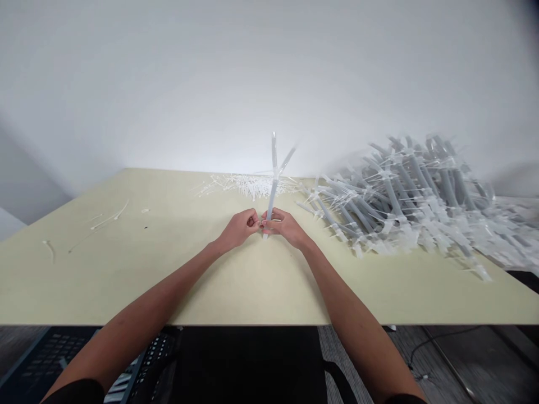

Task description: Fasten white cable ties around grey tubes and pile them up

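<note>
A grey tube with clear branches forking at its top stands nearly upright over the middle of the table. Fingers of my right hand are wrapped round its lower part. Just to the left, my left hand is closed in a pinch beside the tube's lower end. What its fingertips hold is too small to make out. Thin white strips stick out at the tube's fork. Behind the hands lies a spread of white cable ties.
A large heap of grey tubes with clear ends covers the table's right side. Loose ties lie on the left of the pale table. Under the front edge are a black chair and a blue basket.
</note>
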Action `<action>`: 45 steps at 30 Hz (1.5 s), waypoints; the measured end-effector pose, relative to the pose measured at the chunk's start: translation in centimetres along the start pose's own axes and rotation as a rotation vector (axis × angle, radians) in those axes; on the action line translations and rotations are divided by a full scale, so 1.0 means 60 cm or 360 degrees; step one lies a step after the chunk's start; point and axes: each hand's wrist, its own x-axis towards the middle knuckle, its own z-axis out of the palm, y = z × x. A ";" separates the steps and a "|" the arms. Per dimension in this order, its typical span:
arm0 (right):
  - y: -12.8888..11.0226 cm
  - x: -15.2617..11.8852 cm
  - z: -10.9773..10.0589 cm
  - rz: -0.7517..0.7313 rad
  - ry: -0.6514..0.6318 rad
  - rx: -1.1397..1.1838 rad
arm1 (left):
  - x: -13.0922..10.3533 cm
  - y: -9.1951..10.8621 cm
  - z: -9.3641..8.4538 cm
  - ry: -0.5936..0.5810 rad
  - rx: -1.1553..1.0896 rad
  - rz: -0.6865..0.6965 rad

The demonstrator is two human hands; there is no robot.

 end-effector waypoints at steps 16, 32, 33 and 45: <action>0.006 0.004 -0.005 0.0035 0.0002 0.0163 | 0.002 -0.022 -0.011 -0.0040 -0.0164 -0.0282; 0.008 0.008 0.007 0.0098 0.0062 0.0173 | -0.011 -0.007 0.006 -0.0133 0.0149 -0.0048; 0.008 0.008 0.011 0.0070 0.0096 0.0175 | -0.013 -0.003 0.005 -0.0109 0.0177 -0.0023; -0.013 -0.002 0.016 -0.0105 0.0102 0.0266 | -0.012 0.018 0.004 0.0170 -0.0305 -0.0260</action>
